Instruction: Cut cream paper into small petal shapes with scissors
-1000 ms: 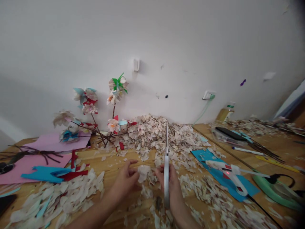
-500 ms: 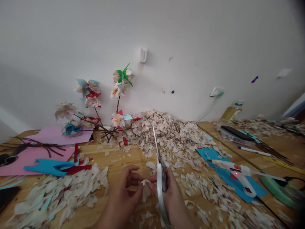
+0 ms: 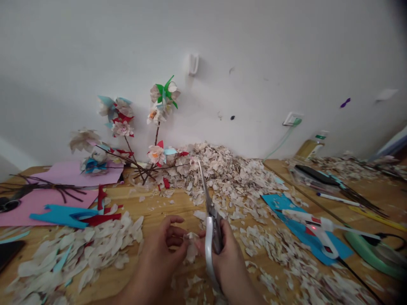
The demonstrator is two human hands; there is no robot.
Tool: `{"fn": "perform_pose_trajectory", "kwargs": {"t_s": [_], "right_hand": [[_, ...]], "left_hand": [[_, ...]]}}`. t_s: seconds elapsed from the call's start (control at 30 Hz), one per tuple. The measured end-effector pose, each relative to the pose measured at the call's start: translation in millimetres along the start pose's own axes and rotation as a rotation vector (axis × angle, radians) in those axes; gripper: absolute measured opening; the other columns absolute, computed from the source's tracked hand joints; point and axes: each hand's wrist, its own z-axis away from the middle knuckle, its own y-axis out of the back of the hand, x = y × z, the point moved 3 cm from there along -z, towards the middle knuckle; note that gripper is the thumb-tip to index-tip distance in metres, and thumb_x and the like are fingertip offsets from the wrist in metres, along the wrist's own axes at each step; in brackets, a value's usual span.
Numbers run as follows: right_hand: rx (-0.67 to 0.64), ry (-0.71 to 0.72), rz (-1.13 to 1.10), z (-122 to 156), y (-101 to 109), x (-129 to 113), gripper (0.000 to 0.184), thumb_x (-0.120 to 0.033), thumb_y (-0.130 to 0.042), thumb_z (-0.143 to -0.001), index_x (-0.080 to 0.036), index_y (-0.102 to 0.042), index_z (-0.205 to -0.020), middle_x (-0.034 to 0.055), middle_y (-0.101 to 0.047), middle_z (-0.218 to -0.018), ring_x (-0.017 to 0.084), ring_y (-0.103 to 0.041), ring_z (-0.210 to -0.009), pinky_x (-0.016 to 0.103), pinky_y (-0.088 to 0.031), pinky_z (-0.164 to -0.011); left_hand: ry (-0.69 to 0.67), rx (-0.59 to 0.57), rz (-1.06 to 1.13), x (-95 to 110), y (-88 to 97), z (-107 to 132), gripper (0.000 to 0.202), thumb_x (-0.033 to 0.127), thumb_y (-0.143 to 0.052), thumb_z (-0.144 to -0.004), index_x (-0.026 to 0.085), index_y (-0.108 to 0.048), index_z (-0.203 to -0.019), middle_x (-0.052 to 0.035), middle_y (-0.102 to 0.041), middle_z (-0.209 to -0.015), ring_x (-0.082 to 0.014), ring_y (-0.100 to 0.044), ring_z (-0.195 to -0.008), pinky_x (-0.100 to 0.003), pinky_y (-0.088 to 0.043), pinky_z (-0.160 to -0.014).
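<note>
One plastic bottle (image 3: 305, 149) of amber liquid stands at the back of the counter (image 3: 152, 207); the left hand's grip (image 3: 162, 250) pinches a paper petal (image 3: 191, 248) above the counter; the right hand's grip (image 3: 230, 264) clenches scissors (image 3: 211, 228).

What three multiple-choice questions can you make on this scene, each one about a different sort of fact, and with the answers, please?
1. Where does the hot glue gun lie?
A) on blue paper
B) on pink paper
C) in the left hand

2. What colour is the sheet at the far left?
A) green
B) yellow
C) pink

3. What state are the scissors in?
A) lying on the wood
B) held in the right hand
C) standing in the petal pile

1: A, its body rests on the blue paper.
2: C, pink shows under the twigs.
3: B, the right hand grips them.
</note>
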Motion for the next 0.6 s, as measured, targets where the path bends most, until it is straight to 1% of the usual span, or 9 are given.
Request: {"fn": "perform_pose_trajectory", "kwargs": {"t_s": [0.07,0.17,0.23,0.3,0.37,0.43,0.5,0.6], "right_hand": [[-0.019,-0.02,-0.04,-0.3,-1.2,0.2,0.045,-0.033,-0.072,-0.056,-0.022,-0.05,-0.094,0.0046,-0.071,-0.082,0.024,-0.066,-0.07,0.031,-0.053,-0.063],[-0.063,-0.059,-0.102,-1.7,-3.5,2.8,0.047,-0.034,-0.073,-0.055,-0.022,-0.048,-0.093,0.0057,-0.07,-0.085,0.026,-0.066,-0.073,0.034,-0.052,-0.065],[-0.072,-0.061,-0.151,-2.8,-4.0,2.6,0.046,-0.035,-0.072,-0.055,-0.022,-0.047,-0.091,0.0046,-0.069,-0.082,0.025,-0.065,-0.072,0.035,-0.052,-0.067],[-0.07,-0.042,-0.184,-3.7,-3.9,0.6,0.041,-0.035,-0.071,-0.057,-0.023,-0.047,-0.087,0.0016,-0.067,-0.075,0.024,-0.064,-0.067,0.034,-0.052,-0.065],[-0.046,-0.023,-0.17,-4.3,-3.0,-0.6,0.037,-0.036,-0.071,-0.057,-0.023,-0.048,-0.084,-0.0002,-0.065,-0.07,0.022,-0.063,-0.063,0.033,-0.052,-0.063],[-0.019,-0.018,-0.133,-4.2,-2.2,0.5,0.038,-0.037,-0.07,-0.057,-0.023,-0.049,-0.084,0.0004,-0.066,-0.07,0.023,-0.063,-0.064,0.034,-0.051,-0.063],[0.01,-0.014,-0.103,-3.5,-1.5,3.5,0.039,-0.038,-0.07,-0.057,-0.022,-0.049,-0.087,0.0012,-0.066,-0.071,0.024,-0.064,-0.064,0.034,-0.051,-0.063],[0.015,0.012,-0.089,-1.8,-1.1,7.1,0.04,-0.037,-0.07,-0.06,-0.022,-0.049,-0.091,0.0012,-0.067,-0.073,0.023,-0.064,-0.065,0.033,-0.051,-0.063]], "left_hand": [[-0.003,-0.005,0.006,1.6,-2.4,2.0,0.031,0.02,-0.062,-0.064,0.02,-0.047,-0.092,0.0,-0.066,-0.071,-0.0163,-0.066,-0.064,-0.026,-0.048,-0.054],[0.014,0.005,0.026,3.2,-4.0,3.3,0.032,0.02,-0.064,-0.062,0.02,-0.049,-0.09,-0.0003,-0.067,-0.069,-0.0172,-0.066,-0.063,-0.025,-0.048,-0.053],[0.029,0.016,0.05,3.5,-2.6,2.4,0.033,0.019,-0.066,-0.06,0.02,-0.049,-0.089,0.0003,-0.067,-0.067,-0.0172,-0.066,-0.062,-0.026,-0.048,-0.053],[0.06,0.008,0.085,3.0,-0.5,0.6,0.035,0.019,-0.067,-0.059,0.02,-0.049,-0.089,0.001,-0.066,-0.064,-0.0173,-0.065,-0.06,-0.026,-0.048,-0.053],[0.097,0.006,0.105,2.3,1.7,-0.9,0.038,0.019,-0.067,-0.057,0.02,-0.048,-0.089,0.0015,-0.066,-0.061,-0.0171,-0.065,-0.057,-0.027,-0.048,-0.052],[0.114,0.028,0.095,2.5,3.6,-1.3,0.04,0.018,-0.068,-0.056,0.02,-0.047,-0.091,0.0022,-0.066,-0.059,-0.0165,-0.063,-0.053,-0.026,-0.047,-0.051],[0.109,0.053,0.075,4.0,4.5,-1.0,0.042,0.018,-0.067,-0.056,0.019,-0.046,-0.093,0.0027,-0.066,-0.058,-0.0161,-0.063,-0.053,-0.026,-0.047,-0.05],[0.079,0.055,0.076,6.6,4.2,-0.5,0.044,0.018,-0.067,-0.057,0.019,-0.045,-0.094,0.0025,-0.065,-0.06,-0.0159,-0.063,-0.055,-0.026,-0.047,-0.052]]}}
